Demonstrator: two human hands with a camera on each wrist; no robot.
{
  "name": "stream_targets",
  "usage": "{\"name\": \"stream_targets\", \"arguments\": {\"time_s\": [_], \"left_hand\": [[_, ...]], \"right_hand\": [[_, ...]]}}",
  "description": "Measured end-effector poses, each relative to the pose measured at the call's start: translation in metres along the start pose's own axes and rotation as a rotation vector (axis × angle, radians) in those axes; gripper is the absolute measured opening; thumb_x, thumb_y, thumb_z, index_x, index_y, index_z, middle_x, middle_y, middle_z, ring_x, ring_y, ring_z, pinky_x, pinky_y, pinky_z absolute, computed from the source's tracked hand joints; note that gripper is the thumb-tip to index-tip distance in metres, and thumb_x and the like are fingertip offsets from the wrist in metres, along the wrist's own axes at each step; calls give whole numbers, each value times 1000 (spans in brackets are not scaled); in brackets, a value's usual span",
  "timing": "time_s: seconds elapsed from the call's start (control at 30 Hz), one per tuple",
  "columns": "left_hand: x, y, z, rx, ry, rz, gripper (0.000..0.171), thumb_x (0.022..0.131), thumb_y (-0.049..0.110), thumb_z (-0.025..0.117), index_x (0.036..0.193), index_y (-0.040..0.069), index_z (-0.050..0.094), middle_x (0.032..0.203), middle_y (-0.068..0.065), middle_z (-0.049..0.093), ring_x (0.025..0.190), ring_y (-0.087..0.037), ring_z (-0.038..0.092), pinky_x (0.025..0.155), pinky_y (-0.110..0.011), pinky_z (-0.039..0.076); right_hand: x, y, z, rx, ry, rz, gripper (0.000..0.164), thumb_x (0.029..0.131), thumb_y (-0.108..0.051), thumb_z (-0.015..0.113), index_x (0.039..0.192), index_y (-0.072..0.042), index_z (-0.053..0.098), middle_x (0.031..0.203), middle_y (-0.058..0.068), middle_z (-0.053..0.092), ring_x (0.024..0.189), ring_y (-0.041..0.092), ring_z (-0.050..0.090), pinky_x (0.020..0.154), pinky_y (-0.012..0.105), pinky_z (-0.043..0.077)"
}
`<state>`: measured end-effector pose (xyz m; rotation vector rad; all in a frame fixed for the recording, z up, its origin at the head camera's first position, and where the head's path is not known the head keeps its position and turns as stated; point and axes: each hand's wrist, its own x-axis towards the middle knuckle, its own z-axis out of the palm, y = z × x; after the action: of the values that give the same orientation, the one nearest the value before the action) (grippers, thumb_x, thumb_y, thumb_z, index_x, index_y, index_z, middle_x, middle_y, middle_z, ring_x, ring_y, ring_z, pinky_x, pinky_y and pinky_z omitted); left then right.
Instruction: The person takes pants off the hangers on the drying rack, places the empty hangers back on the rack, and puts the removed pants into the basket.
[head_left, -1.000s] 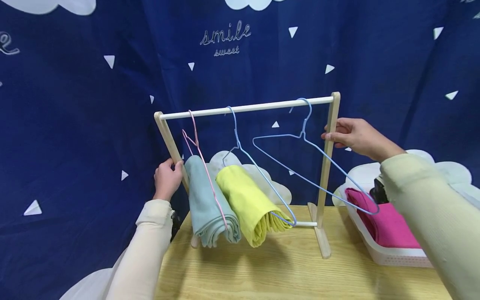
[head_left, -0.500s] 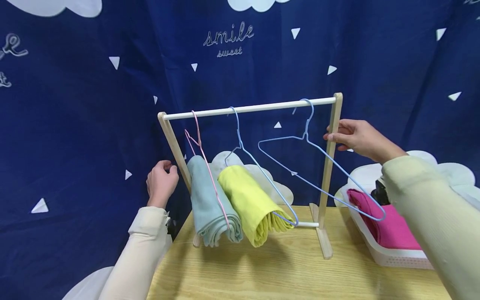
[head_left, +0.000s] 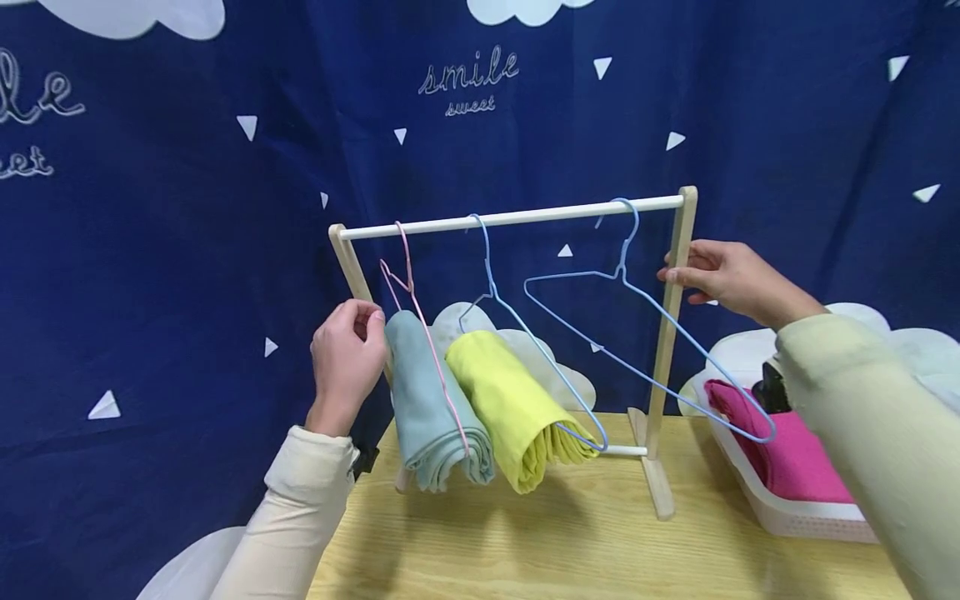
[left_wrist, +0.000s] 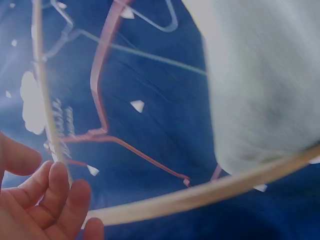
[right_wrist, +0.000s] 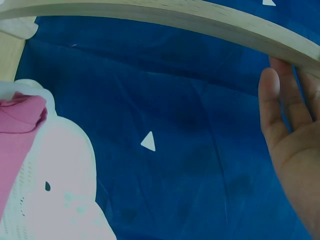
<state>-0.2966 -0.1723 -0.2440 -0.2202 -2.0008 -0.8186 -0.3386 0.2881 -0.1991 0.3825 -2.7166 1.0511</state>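
Clothes rack sits pretty much dead centre on the table, its 3 o'clock post lightly pinched by the right hand, probably to steady it. Left hand hovers by the 9 o'clock post, fingers loosely curled, nothing in 'em.

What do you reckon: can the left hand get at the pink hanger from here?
Likely yes: the left hand looks empty and the pink hanger hangs nearby on the rail, though the left post, close beside the hand, may need skirting.
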Motion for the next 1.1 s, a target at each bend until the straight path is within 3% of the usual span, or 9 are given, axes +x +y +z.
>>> {"name": "stream_targets", "arguments": {"time_s": [0.2,0.33,0.47,0.6,0.73,0.93,1.0,1.1], "left_hand": [[-6,32,-5,-42,-42,55,13,92,12,62,92,2,71,80,-14,69,69,-27,61,67,-36,44],[-9,55,-4,-22,-135,39,16,93,18,61,88,8,71,74,-8,69,65,-22,61,65,-34,44],[-9,72,5,-24,-254,27,19,94,22,59,85,11,72,72,-3,69,61,-17,57,60,-31,43],[-7,76,16,-38,-356,-25,21,95,25,58,84,11,71,69,-3,66,59,-16,53,57,-27,40],[-4,76,30,-27,-443,-107,22,95,29,59,85,13,70,69,-1,62,62,-17,53,56,-27,40],[6,79,41,16,-573,-185,25,96,34,57,96,14,72,89,-2,69,82,-20,60,66,-29,43],[10,81,44,28,-597,-213,27,96,37,57,99,14,72,97,-2,70,88,-20,61,70,-30,45],[15,86,49,50,-602,-237,30,97,39,57,101,13,70,102,-3,70,96,-21,62,76,-33,48]], "right_hand": [[3,-1,2,-9,0,-15,49,102,-41,51,134,-4,50,139,21,59,107,13,64,78,23,52],[6,-2,3,-9,-4,-19,53,101,-45,50,136,-5,49,140,21,57,108,14,63,78,23,52],[7,2,2,-14,-21,-21,58,101,-48,50,139,-5,47,140,21,57,97,-3,62,77,22,53],[8,4,0,-25,-22,-28,58,101,-47,50,139,-4,47,138,18,60,85,-16,56,75,21,53],[7,8,-3,-18,-16,-34,59,100,-49,50,137,-4,48,136,16,63,85,-17,56,75,21,53],[6,8,-3,-4,-18,-23,58,100,-48,50,138,-4,47,134,9,66,86,-17,56,77,20,53],[5,8,-3,-1,-17,-19,58,100,-48,51,138,-5,47,130,3,69,86,-17,56,77,20,53],[4,6,-2,-1,-20,-19,57,100,-47,51,138,-4,47,132,5,67,87,-17,56,77,19,53]]}}
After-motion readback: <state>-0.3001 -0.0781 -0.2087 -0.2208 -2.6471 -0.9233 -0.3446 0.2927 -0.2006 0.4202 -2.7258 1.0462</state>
